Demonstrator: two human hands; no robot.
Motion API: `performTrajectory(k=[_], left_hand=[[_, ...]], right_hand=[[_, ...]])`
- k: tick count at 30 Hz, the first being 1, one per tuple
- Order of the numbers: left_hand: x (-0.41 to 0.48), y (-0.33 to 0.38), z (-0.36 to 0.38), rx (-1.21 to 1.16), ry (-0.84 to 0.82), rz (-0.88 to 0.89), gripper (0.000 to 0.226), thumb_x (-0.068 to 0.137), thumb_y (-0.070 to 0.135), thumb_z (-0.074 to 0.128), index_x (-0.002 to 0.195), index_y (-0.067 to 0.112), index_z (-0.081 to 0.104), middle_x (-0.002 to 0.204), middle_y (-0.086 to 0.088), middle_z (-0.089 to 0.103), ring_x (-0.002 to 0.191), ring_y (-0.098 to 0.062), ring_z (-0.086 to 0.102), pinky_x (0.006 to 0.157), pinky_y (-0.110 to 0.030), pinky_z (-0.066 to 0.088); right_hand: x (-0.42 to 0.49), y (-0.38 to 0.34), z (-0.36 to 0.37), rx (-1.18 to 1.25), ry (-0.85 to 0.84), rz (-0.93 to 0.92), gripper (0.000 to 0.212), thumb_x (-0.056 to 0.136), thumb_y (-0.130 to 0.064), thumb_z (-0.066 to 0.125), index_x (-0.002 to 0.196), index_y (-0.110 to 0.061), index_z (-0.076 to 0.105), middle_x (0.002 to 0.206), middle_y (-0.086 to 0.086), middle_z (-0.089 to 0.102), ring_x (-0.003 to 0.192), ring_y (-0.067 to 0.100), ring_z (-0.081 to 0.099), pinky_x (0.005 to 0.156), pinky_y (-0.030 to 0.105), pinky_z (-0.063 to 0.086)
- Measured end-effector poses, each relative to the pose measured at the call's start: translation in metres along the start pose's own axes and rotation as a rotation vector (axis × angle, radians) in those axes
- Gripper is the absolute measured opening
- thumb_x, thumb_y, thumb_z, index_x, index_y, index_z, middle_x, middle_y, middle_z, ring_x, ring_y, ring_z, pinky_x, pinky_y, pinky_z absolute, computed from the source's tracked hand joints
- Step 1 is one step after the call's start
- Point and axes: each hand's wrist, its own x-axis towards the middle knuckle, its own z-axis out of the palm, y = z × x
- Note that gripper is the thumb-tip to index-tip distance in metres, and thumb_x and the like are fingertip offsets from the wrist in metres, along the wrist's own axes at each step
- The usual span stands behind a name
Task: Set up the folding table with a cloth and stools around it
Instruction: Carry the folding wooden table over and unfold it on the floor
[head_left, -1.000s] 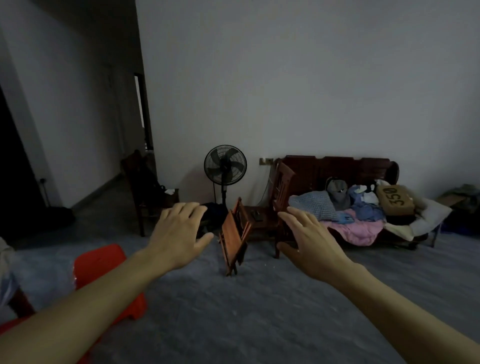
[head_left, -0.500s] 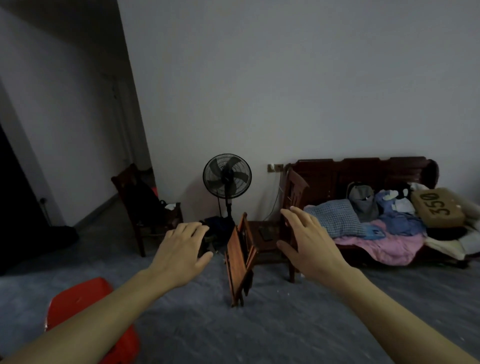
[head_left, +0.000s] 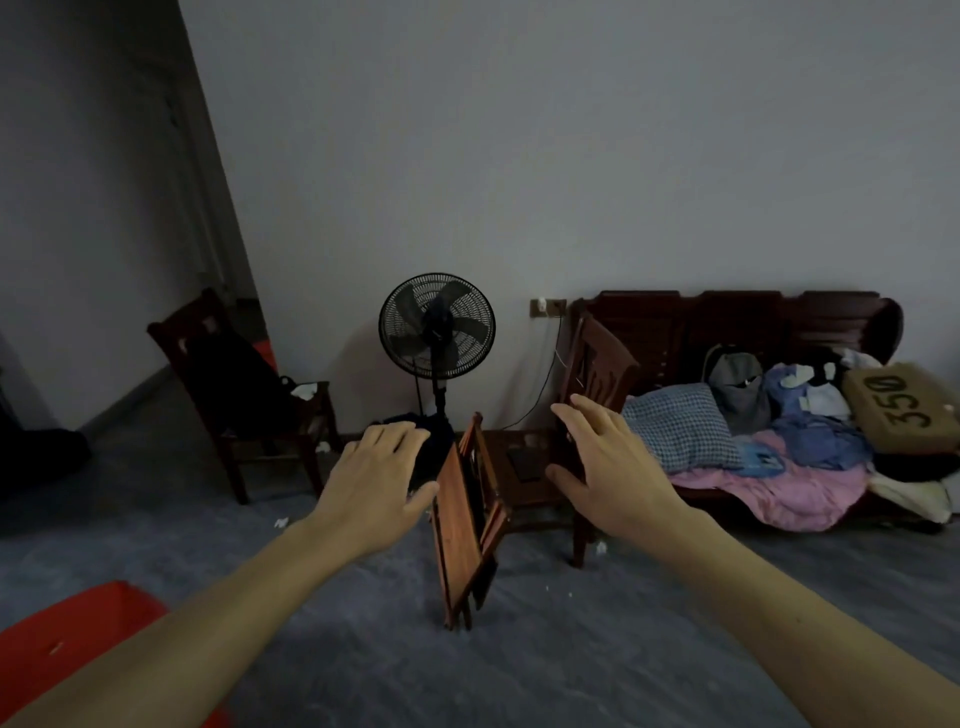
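Note:
A folded wooden table (head_left: 465, 525) stands upright on its edge on the grey floor, leaning slightly, in the middle of the view. My left hand (head_left: 375, 478) reaches out just left of its top, fingers straight and spread. My right hand (head_left: 615, 462) is stretched out to the right of it, fingers also spread. Neither hand touches the table. A red plastic stool (head_left: 67, 644) shows at the bottom left corner, partly hidden by my left forearm.
A standing fan (head_left: 436, 332) is behind the table near the wall. A dark wooden chair (head_left: 587, 415) stands right behind the table, another chair (head_left: 239, 395) at the left. A wooden bench (head_left: 748, 332) piled with clothes, a pillow and a box fills the right.
The view has come nearer to the folded table, which now looks larger. Both hands have stayed outstretched and open on either side of it. The red stool has slid towards the bottom left corner.

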Motion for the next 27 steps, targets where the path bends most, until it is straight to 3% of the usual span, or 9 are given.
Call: performTrajectory(k=[6, 12, 27], left_hand=[[0.092, -0.066, 0.040, -0.057, 0.029, -0.003, 0.061, 0.091, 0.051, 0.052, 0.142, 0.022, 0.039, 0.146, 0.002, 0.039, 0.135, -0.019, 0.034, 0.108, -0.040, 0.035], [0.169, -0.111, 0.087, -0.064, -0.060, 0.016, 0.063, 0.092, 0.050, 0.054, 0.145, 0.020, 0.038, 0.150, 0.000, 0.037, 0.138, -0.020, 0.032, 0.111, -0.042, 0.028], [0.410, -0.188, 0.233, -0.018, -0.236, -0.002, 0.060, 0.092, 0.049, 0.052, 0.143, 0.021, 0.040, 0.148, 0.003, 0.039, 0.137, -0.017, 0.034, 0.109, -0.038, 0.033]], right_hand=[[0.107, 0.009, 0.045, 0.021, -0.005, 0.036, 0.071, 0.094, -0.042, 0.059, 0.153, -0.023, 0.025, 0.160, 0.001, 0.021, 0.147, 0.023, 0.020, 0.115, 0.045, 0.032], [0.192, 0.033, 0.101, 0.008, -0.078, 0.132, 0.072, 0.093, -0.043, 0.060, 0.152, -0.024, 0.024, 0.160, 0.004, 0.022, 0.147, 0.026, 0.020, 0.116, 0.047, 0.030], [0.436, 0.147, 0.245, 0.108, -0.197, 0.321, 0.069, 0.095, -0.041, 0.055, 0.153, -0.018, 0.025, 0.159, 0.008, 0.024, 0.146, 0.030, 0.022, 0.116, 0.046, 0.026]])
